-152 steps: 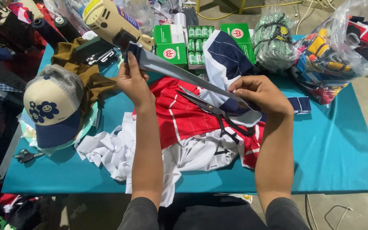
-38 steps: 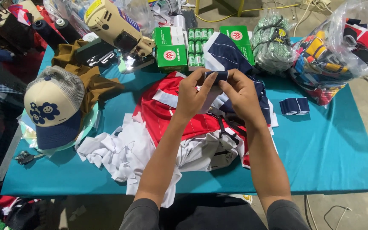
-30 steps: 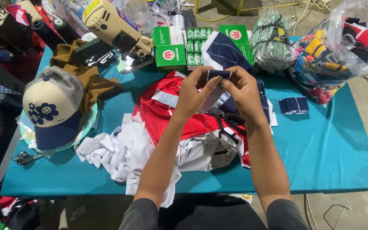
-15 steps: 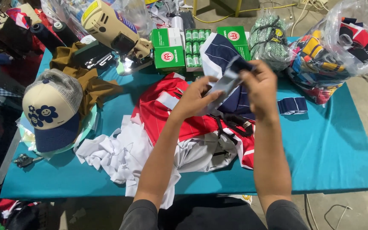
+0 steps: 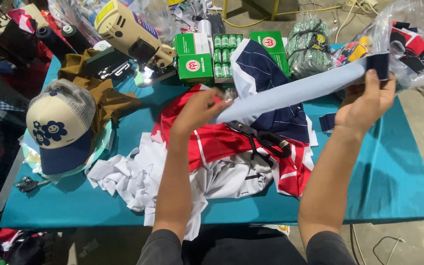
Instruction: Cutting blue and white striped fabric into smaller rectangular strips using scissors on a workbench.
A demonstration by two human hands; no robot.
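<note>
A long pale blue fabric strip (image 5: 295, 91) with a navy end is stretched between my hands above the table. My left hand (image 5: 199, 110) pinches its lower left end. My right hand (image 5: 366, 100) holds the navy end up at the right. Below the strip lie a red and white striped garment (image 5: 212, 142), a navy pinstriped piece (image 5: 263, 66) and black-handled scissors (image 5: 263, 140). White fabric scraps (image 5: 128, 176) spread at the near left.
A teal table (image 5: 393, 176) carries a cream and navy cap (image 5: 60, 130) at the left, brown cloth (image 5: 101, 95), a cream electric cutter (image 5: 128, 32), green boxes (image 5: 195, 61) with thread spools, and plastic bags of fabric (image 5: 408, 41) at the far right.
My hands were close together on the folded strip over the navy piece. Now they have moved apart, the right one going up and right, and the strip is pulled out long.
</note>
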